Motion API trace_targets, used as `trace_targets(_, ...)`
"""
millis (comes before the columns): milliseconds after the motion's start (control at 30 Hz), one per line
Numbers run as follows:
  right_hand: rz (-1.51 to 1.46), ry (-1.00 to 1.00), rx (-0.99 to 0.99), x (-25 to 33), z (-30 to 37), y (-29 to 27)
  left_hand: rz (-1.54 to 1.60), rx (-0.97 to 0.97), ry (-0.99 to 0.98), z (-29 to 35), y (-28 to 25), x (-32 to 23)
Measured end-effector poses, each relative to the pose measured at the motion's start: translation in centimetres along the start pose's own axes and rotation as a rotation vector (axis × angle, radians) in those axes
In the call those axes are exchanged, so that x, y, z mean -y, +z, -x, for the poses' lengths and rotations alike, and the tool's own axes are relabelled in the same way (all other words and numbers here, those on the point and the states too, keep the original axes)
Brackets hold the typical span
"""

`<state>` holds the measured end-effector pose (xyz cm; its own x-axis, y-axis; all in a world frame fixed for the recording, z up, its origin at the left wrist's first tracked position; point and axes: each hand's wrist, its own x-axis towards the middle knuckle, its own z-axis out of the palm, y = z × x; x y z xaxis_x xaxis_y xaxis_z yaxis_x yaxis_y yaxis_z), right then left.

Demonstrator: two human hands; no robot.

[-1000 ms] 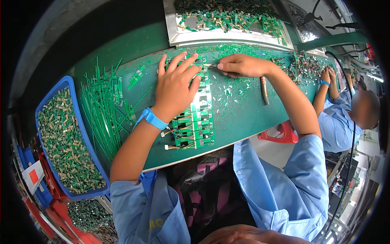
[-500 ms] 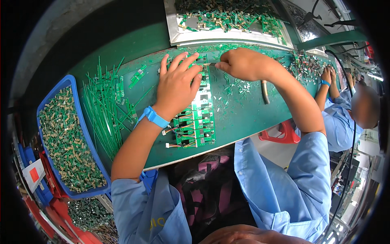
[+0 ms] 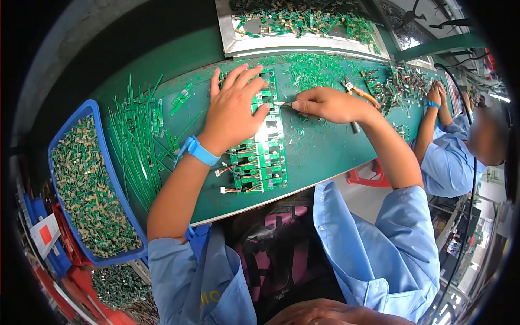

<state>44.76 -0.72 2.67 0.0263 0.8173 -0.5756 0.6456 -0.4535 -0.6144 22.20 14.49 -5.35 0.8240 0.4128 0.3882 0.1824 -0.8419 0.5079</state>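
A long panel of joined green circuit boards [image 3: 276,157] lies lengthwise on the green table. My left hand [image 3: 234,114] rests across its upper part, fingers spread and thumb near the boards. My right hand [image 3: 331,105] pinches a slim blade-like tool [image 3: 283,103], whose pale tip touches or nearly touches the panel's right edge. Thin coloured wires with white plugs [image 3: 222,190] stick out from the panel's lower left side. Part of the panel is hidden under my left hand, and glare whitens its middle.
Long green board strips [image 3: 132,141] lie left, beside a blue bin [image 3: 100,103] of small boards. Green scraps [image 3: 311,70] litter the back. Cutters with orange handles [image 3: 364,95] and a wired heap [image 3: 403,84] lie right. A metal-edged tray [image 3: 303,52] stands behind; a co-worker [image 3: 449,162] sits right.
My right hand and the tool have moved a little toward me along the panel's right edge, and the orange-handled cutters now show. My left hand stays almost where it was.
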Motion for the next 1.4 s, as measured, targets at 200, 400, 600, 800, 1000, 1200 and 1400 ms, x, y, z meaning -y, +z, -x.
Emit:
trace_targets(200, 0.438, 0.107, -0.077, 5.3, 1.1, -0.4, 0.007, 0.069, -0.075, 0.1, -0.1, -0.2)
trace_targets(400, -0.010, 0.068, 0.041, -0.8, 2.8, -0.8, -0.029, 0.269, -0.099, 0.5, -2.3, -0.7)
trace_targets(600, -0.243, 0.001, 0.098, -1.8, 2.4, 3.0, -0.074, 0.362, -0.061, 1.1, -2.9, -0.9)
trace_targets(800, -0.095, -0.022, 0.073, -0.9, 2.2, 3.0, -0.070, 0.396, -0.075, 1.0, -2.9, -1.0)
trace_targets(1000, 0.281, 0.046, -0.064, 2.7, 3.6, 4.1, -0.081, 0.403, -0.134, 0.9, -2.6, -1.7)
trace_targets(1200, 0.365, 0.050, -0.133, 2.7, 4.5, 3.4, -0.092, 0.398, -0.113, 1.2, -2.6, -1.3)
trace_targets(1400, -0.069, 0.017, 0.053, -1.7, 7.0, 4.5, -0.173, 0.434, -0.001, 1.7, -4.1, -3.4)
